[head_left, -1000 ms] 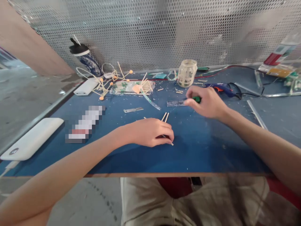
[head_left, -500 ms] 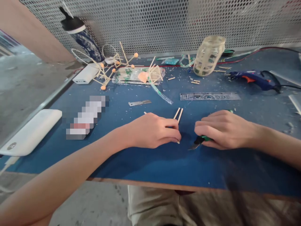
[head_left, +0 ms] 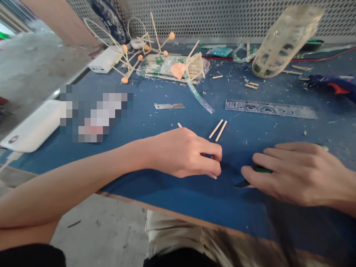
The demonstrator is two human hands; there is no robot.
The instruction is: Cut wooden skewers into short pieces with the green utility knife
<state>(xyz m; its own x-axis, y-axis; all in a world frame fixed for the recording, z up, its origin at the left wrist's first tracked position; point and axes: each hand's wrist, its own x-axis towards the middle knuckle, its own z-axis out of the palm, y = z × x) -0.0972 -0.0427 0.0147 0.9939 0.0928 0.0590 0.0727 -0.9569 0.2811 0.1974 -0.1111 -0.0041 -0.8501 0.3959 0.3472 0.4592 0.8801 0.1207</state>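
My left hand (head_left: 189, 154) is closed in a pinch above the blue tabletop. It holds a thin wooden stick (head_left: 179, 125), most of which the hand hides; one end pokes out behind the knuckles and a tip shows below the fingertips. Just beyond the fingers lie two short cut sticks (head_left: 218, 130), side by side. Palm down on the right, my right hand (head_left: 300, 174) grips a green utility knife (head_left: 263, 169). Its dark blade points left toward my left hand, with a gap between them. Fingers cover most of the knife's handle.
A loose blade (head_left: 169, 106) and a clear ruler (head_left: 267, 108) lie beyond my hands. Further back are a bag of sticks (head_left: 158, 66), a stick model with orange balls (head_left: 124, 80), a translucent jar (head_left: 286, 42) and a glue gun (head_left: 338, 88). White power banks (head_left: 33, 124) stand left.
My view has shifted, so the table things appear displaced. My right hand with the knife has moved away from my left hand. More of the two short sticks shows now.
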